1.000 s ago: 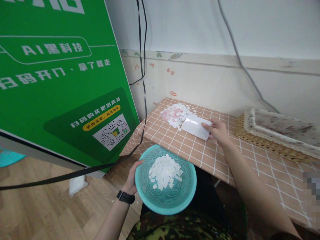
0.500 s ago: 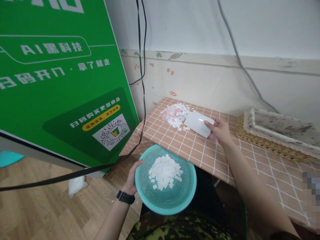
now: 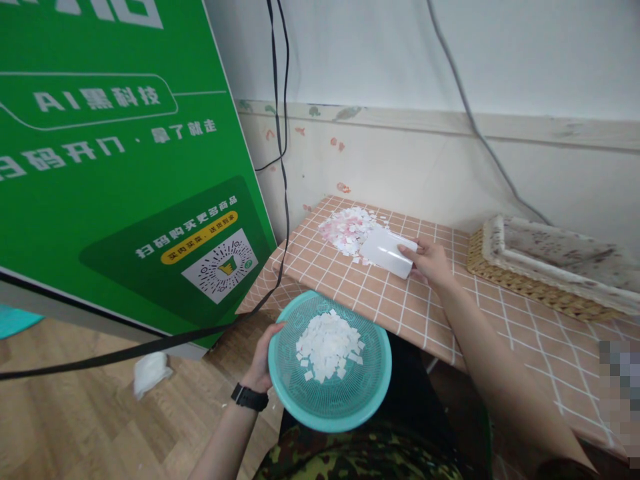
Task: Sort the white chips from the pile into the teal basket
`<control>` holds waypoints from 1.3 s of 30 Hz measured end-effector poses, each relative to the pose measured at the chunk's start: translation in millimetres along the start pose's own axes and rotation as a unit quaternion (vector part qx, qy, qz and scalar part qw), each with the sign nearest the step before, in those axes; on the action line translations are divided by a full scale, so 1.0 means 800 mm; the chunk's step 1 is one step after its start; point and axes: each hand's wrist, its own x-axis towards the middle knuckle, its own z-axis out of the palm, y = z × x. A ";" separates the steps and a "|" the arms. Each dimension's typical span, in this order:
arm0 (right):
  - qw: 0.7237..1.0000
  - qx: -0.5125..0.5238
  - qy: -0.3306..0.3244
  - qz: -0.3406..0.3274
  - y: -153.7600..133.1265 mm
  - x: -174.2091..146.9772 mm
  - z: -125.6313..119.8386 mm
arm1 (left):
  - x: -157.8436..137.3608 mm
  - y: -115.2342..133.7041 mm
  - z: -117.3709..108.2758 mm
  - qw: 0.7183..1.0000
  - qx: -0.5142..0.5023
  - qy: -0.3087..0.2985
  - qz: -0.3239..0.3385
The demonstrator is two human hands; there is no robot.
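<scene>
My left hand (image 3: 264, 357) grips the left rim of a round turquoise plastic colander (image 3: 287, 393), held below the table's front edge. Inside it lies a heap of small white paper squares (image 3: 327, 343). Over the table, my right hand (image 3: 430, 261) is closed on a glossy white card (image 3: 387, 250), thumb on top and fingers underneath. The card slants down to the left, its far edge at a pile of white and pink paper pieces (image 3: 347, 228). Where the card meets the pile, some pieces are hidden.
A wicker basket (image 3: 540, 287) with a cloth lining stands on the checked tablecloth (image 3: 400, 303) to the right. At left rises a green cabinet (image 3: 125, 153). A black cable (image 3: 284, 173) hangs before the wall and runs leftward. A white plastic bag (image 3: 151, 372) lies on the floor.
My right hand and the card have shifted slightly left, further against the pile of paper pieces. The colander stays nearly where it was. The view has turned slightly.
</scene>
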 end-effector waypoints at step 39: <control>0.995 0.006 -0.098 0.023 -0.001 0.000 -0.015 | 0.001 -0.001 -0.003 1.000 -0.002 -0.015 -0.007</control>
